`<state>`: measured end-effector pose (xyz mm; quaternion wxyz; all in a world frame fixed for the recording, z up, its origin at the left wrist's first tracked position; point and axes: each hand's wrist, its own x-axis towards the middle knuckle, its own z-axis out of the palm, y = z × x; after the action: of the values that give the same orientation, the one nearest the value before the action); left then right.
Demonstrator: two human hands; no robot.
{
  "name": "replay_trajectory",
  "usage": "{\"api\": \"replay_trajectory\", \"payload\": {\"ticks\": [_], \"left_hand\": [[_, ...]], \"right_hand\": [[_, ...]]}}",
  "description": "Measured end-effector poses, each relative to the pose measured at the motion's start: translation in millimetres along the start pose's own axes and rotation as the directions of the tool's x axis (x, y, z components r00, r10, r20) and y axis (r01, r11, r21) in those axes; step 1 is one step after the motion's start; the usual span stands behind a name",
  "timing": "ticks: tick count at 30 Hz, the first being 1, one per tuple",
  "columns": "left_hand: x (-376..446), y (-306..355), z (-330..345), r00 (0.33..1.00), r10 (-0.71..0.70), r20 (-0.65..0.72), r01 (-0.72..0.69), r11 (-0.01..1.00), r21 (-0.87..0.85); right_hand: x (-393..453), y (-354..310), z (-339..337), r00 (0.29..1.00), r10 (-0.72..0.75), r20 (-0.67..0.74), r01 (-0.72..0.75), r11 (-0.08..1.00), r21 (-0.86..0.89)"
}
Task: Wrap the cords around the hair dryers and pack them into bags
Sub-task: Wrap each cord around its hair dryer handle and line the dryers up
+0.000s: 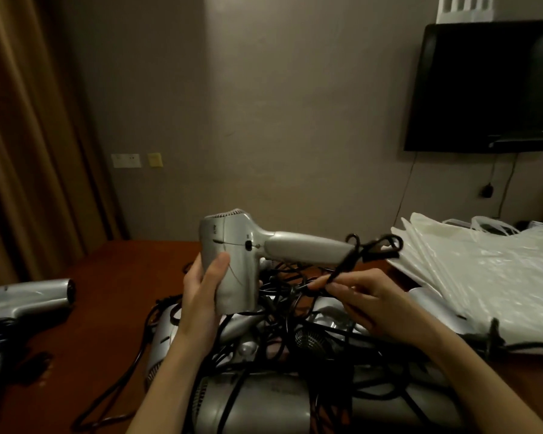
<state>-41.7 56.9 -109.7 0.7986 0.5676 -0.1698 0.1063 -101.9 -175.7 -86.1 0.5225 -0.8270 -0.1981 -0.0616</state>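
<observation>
A silver hair dryer (242, 249) is held up over the table, its handle pointing right. My left hand (201, 289) grips its barrel from below and from the left. My right hand (367, 299) pinches the dryer's black cord (347, 264) just below the end of the handle, where the cord loops. Beneath both hands lies a pile of several more silver hair dryers (264, 399) tangled in black cords. A stack of white plastic bags (489, 270) lies at the right.
Another silver hair dryer (29, 299) lies on the red-brown table (113, 277) at the left, with small dark items below it. A black TV (489, 86) hangs on the wall at the right. Brown curtains (29, 136) hang at the left.
</observation>
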Motion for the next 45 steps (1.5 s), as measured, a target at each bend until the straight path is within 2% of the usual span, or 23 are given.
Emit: {"api": "replay_trajectory", "payload": {"ticks": [3, 6, 8, 13, 17, 21, 24, 26, 27, 29, 31, 33, 35, 37, 41, 45], "left_hand": [[-1.4, 1.6, 2.5, 0.997, -0.004, 0.077, 0.001, 1.0, 0.029], [-3.5, 2.4, 3.2, 0.991, 0.004, 0.135, -0.011, 0.998, 0.057], [-3.8, 1.4, 2.7, 0.986, 0.012, 0.166, -0.026, 0.996, 0.082], [-6.0, 3.0, 5.6, 0.977, 0.1, 0.186, -0.131, 0.978, 0.164], [-5.9, 3.4, 3.7, 0.967, 0.198, 0.158, -0.223, 0.962, 0.157], [-6.4, 4.7, 3.8, 0.962, 0.225, 0.155, -0.25, 0.954, 0.166], [-7.8, 5.2, 5.0, 0.957, 0.256, 0.14, -0.28, 0.94, 0.194], [-7.5, 4.0, 4.1, 0.955, 0.267, 0.13, -0.29, 0.931, 0.221], [-7.4, 3.8, 3.8, 0.953, 0.277, 0.125, -0.3, 0.924, 0.235], [-6.3, 3.7, 3.7, 0.942, 0.312, 0.12, -0.334, 0.903, 0.271], [-6.2, 3.6, 4.3, 0.924, 0.358, 0.136, -0.383, 0.873, 0.303], [-5.7, 2.0, 2.6, 0.906, 0.402, 0.136, -0.424, 0.842, 0.334], [-4.2, 0.3, 0.4, 0.898, 0.431, 0.089, -0.432, 0.828, 0.357], [-3.3, -1.0, -1.3, 0.9, 0.436, 0.011, -0.412, 0.84, 0.354], [-3.4, -1.5, -1.3, 0.906, 0.412, -0.099, -0.375, 0.888, 0.265], [-4.4, -2.4, 2.3, 0.918, 0.378, -0.123, -0.35, 0.915, 0.202]], "right_hand": [[-5.8, 3.5, -14.6, 0.981, 0.177, -0.074, -0.185, 0.977, -0.11], [-11.6, 12.8, -34.1, 0.974, 0.014, -0.226, -0.084, 0.95, -0.302], [-12.6, 14.5, -40.7, 0.975, 0.0, -0.221, -0.081, 0.93, -0.358], [-12.2, 1.5, -43.7, 0.976, 0.021, -0.215, -0.034, 0.998, -0.058], [-16.2, -3.8, -44.0, 0.962, 0.012, -0.274, -0.009, 1.0, 0.01], [-19.3, -11.6, -38.7, 0.957, -0.007, -0.289, 0.008, 1.0, 0.002], [-16.1, -11.4, -41.7, 0.959, 0.06, -0.276, -0.029, 0.993, 0.116], [-17.3, -11.0, -38.7, 0.963, 0.035, -0.269, -0.003, 0.993, 0.118], [-18.6, -10.2, -35.8, 0.955, -0.023, -0.297, 0.035, 0.999, 0.036], [-20.8, -8.9, -29.5, 0.905, -0.193, -0.378, 0.088, 0.957, -0.278], [-20.5, -7.3, -23.0, 0.857, -0.359, -0.37, 0.092, 0.813, -0.575], [-17.4, -5.8, -16.3, 0.855, -0.415, -0.31, 0.101, 0.721, -0.686], [-15.4, -1.6, -7.8, 0.866, -0.418, -0.275, 0.134, 0.724, -0.677], [-15.9, -0.9, -2.5, 0.882, -0.391, -0.264, 0.165, 0.779, -0.605], [-17.0, -5.0, -11.1, 0.927, -0.229, -0.298, 0.138, 0.945, -0.297], [-19.6, -4.2, -21.7, 0.951, -0.173, -0.256, 0.102, 0.958, -0.269]]}}
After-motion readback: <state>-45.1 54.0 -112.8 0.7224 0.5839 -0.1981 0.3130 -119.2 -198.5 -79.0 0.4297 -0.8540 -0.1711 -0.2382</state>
